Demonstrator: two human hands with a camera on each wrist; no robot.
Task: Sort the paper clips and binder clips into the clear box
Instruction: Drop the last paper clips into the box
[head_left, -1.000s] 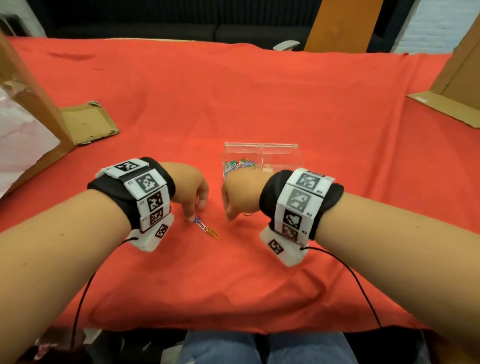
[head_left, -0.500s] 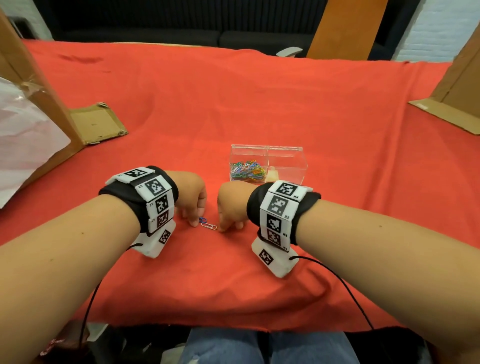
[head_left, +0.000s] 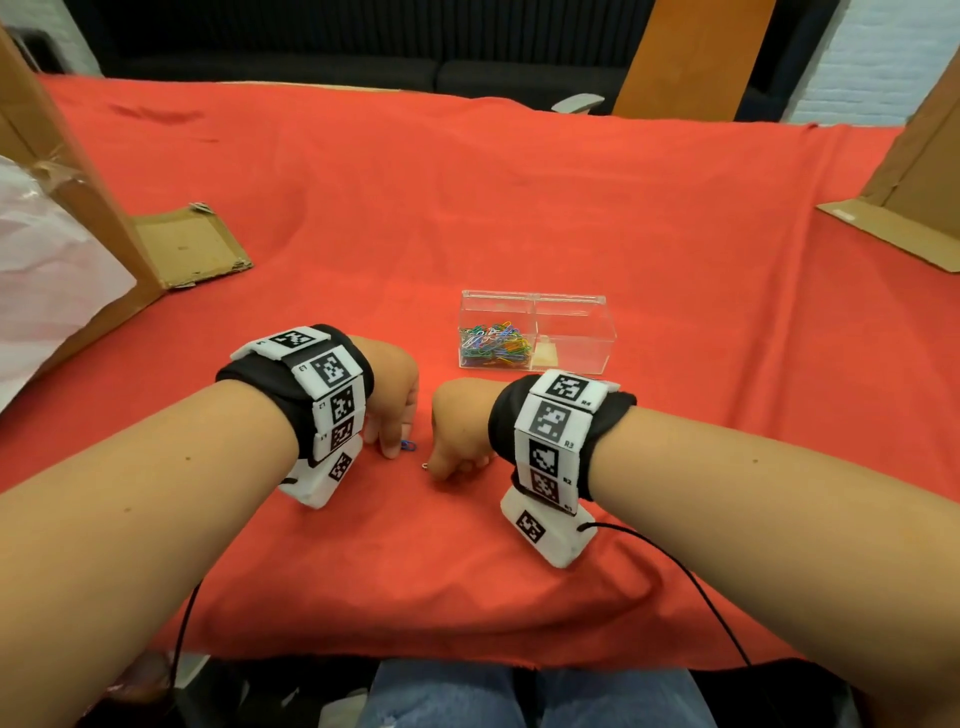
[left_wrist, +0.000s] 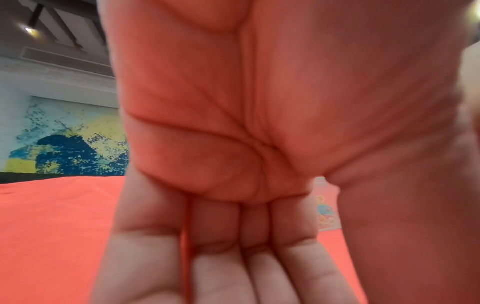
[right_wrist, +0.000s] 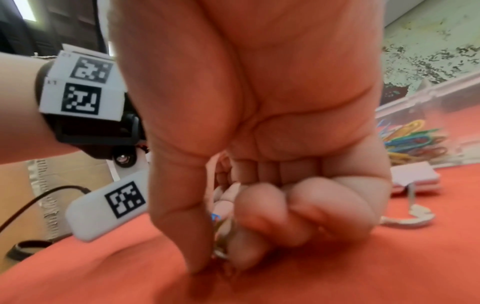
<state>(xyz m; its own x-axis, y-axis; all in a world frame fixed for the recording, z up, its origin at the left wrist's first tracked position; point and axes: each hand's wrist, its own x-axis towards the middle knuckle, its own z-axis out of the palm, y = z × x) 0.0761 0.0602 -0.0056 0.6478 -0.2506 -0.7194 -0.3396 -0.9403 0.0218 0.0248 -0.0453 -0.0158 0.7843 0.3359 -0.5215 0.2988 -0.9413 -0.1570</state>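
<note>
Picking up: right hand (head_left: 460, 434) pinches a small silver wire paper clip (right_wrist: 220, 253); left hand's (head_left: 390, 400) relaxed fingers touch a blue one (head_left: 408, 445). Next, lift both into the clear plastic 2-compartment box (head_left: 571, 332).

Clear box (head_left: 571, 332) upright, colourful paper clips (head_left: 493, 343) filling left compartment.

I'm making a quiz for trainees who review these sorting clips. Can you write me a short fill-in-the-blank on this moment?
1. The clear box is split into ____ compartments.
2. The coloured paper clips fill the ____ compartment as the head view shows it.
3. The table is covered by a ____ cloth.
4. The right hand pinches a ____ paper clip, while a blue paper clip lies at the left hand fingertips.

Missing words: two; left; red; silver
</note>
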